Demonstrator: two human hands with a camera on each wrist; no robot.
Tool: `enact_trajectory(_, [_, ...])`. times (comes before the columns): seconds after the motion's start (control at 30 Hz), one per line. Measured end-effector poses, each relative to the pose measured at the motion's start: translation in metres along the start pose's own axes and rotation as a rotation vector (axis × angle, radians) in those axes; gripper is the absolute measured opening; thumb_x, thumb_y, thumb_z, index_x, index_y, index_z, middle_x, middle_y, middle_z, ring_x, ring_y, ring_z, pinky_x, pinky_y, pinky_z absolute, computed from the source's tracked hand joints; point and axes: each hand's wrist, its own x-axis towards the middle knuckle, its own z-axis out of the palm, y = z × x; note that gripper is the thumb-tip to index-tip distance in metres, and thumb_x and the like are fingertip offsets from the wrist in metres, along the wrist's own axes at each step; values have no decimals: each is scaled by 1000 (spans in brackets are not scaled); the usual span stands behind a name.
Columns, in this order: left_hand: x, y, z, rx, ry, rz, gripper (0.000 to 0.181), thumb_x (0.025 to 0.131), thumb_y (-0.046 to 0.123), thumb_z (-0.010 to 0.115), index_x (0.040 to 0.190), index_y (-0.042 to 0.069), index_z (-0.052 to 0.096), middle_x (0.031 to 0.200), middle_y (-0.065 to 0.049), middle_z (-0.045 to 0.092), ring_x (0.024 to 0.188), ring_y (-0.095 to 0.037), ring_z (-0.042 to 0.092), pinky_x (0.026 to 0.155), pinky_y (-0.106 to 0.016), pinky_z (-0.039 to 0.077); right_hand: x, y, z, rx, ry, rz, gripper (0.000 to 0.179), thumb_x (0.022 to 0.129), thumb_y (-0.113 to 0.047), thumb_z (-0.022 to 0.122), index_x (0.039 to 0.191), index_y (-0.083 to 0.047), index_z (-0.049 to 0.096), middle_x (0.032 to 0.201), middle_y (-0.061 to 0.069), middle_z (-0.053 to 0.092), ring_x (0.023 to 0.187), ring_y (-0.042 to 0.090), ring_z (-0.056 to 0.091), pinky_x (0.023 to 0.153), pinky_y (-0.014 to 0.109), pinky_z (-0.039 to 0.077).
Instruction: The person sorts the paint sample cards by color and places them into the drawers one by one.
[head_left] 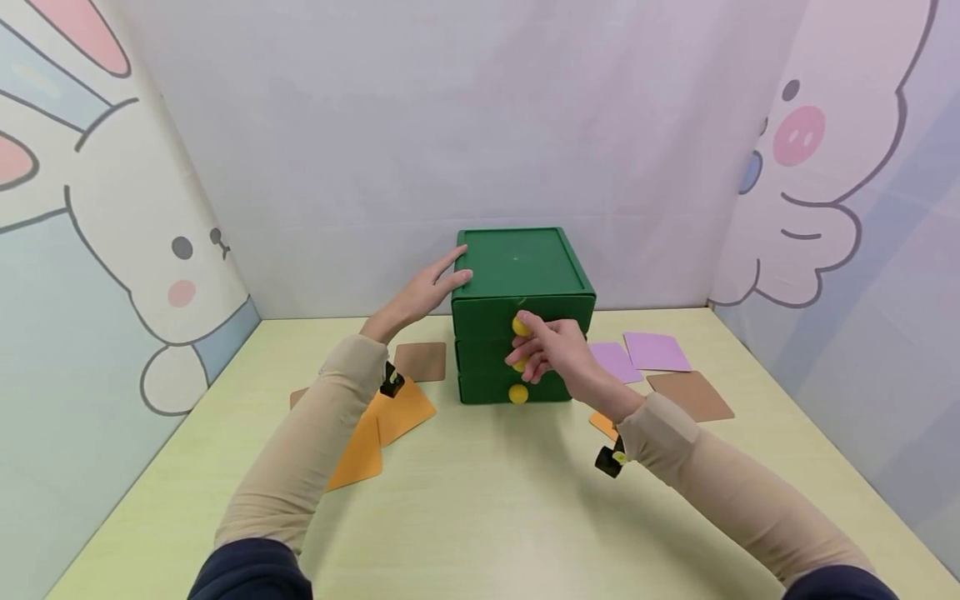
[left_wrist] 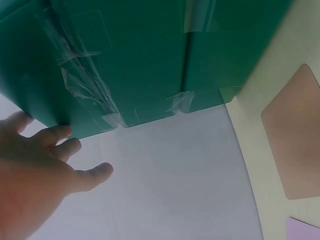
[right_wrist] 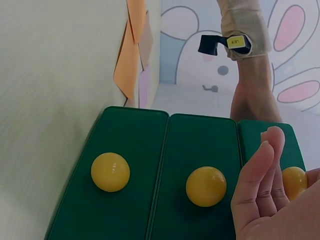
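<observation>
A green cabinet of three stacked drawers (head_left: pixel 517 262) stands on the table, each drawer front bearing a round yellow knob (head_left: pixel 518 394). My right hand (head_left: pixel 562 354) is at the front and pinches the top drawer's yellow knob (right_wrist: pixel 294 182), partly hidden by the fingers. Its other fingers extend in front of the middle yellow knob (right_wrist: pixel 206 186). With fingers spread, my left hand (head_left: pixel 423 296) rests against the cabinet's upper left edge. In the left wrist view, that hand's fingertips touch the green side, where clear tape crosses the seams. All drawers look closed.
Orange sheets (head_left: pixel 405 410) and a brown sheet (head_left: pixel 420 362) lie left of the cabinet. To its right lie purple sheets (head_left: pixel 657 352), another brown sheet (head_left: pixel 692 396) and an orange piece (head_left: pixel 603 424) partly behind the right wrist. A pale wall stands behind.
</observation>
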Motion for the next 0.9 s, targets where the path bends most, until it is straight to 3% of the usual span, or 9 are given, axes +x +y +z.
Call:
enact_trajectory(0.43, [0, -2, -1, -5, 1, 7, 66, 98, 56, 38, 155, 34, 15, 164, 4, 11, 151, -25, 14, 118, -56, 22, -8, 2, 1, -10, -11, -7, 60, 93, -54, 55, 92, 5, 65, 71, 6, 73, 46, 15, 61, 52, 29, 54])
enact_trajectory(0.9, [0, -2, 1, -3, 3, 32, 64, 99, 53, 38, 155, 33, 15, 164, 3, 11, 151, -24, 13, 118, -55, 22, -25, 2, -2, -35, -49, -30, 71, 92, -56, 54, 101, 14, 64, 71, 5, 74, 46, 14, 61, 53, 30, 54])
